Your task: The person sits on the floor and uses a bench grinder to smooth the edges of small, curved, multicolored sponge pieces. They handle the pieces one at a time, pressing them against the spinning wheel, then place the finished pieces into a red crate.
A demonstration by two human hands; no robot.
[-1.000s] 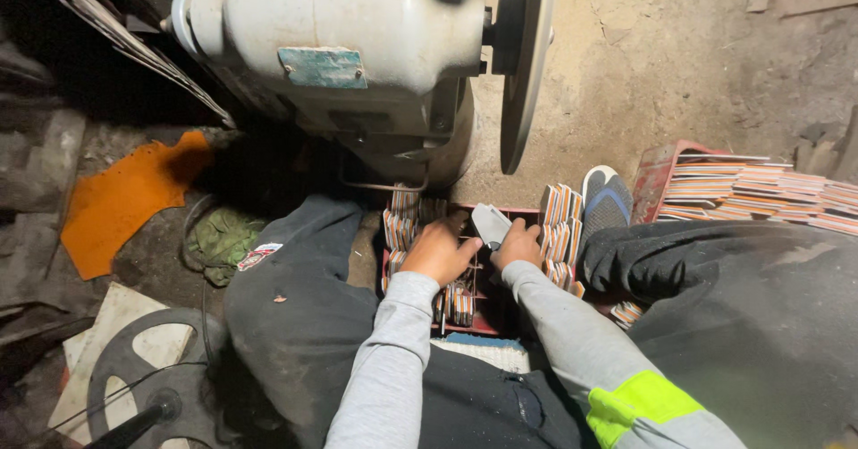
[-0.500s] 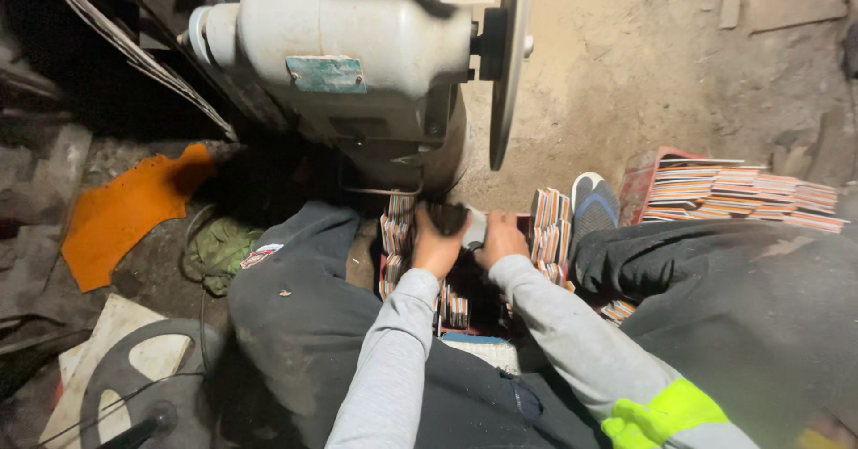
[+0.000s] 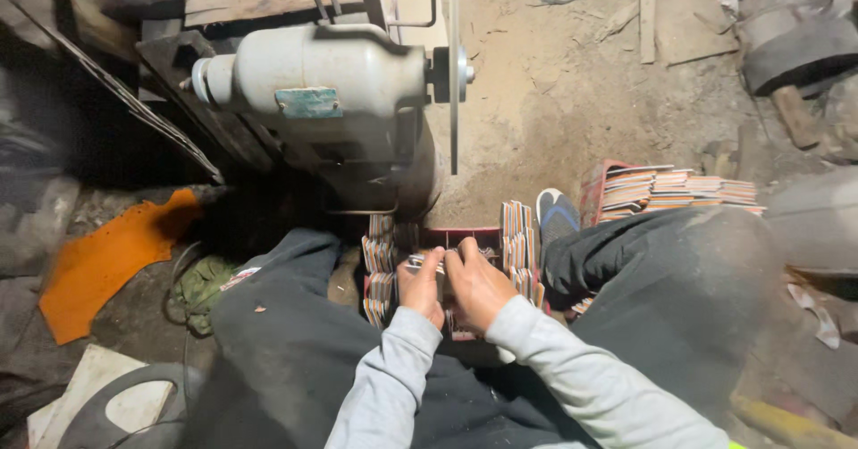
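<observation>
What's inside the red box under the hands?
The red box holds upright stacks of thin striped cards, packed along its sides. The left hand and right hand cover the middle, so the bottom stays hidden.

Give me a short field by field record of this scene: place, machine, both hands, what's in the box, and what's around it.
place: dirt floor workshop, person seated, legs either side of a box
machine: grey motor with thin disc, just beyond the box
left hand: over the box, fingers on small flat pieces
right hand: beside the left, on the same pieces
box: red, packed with striped stacks standing on edge
right side: more stacks in a red tray, shoe
left side: orange sheet, green cloth
</observation>
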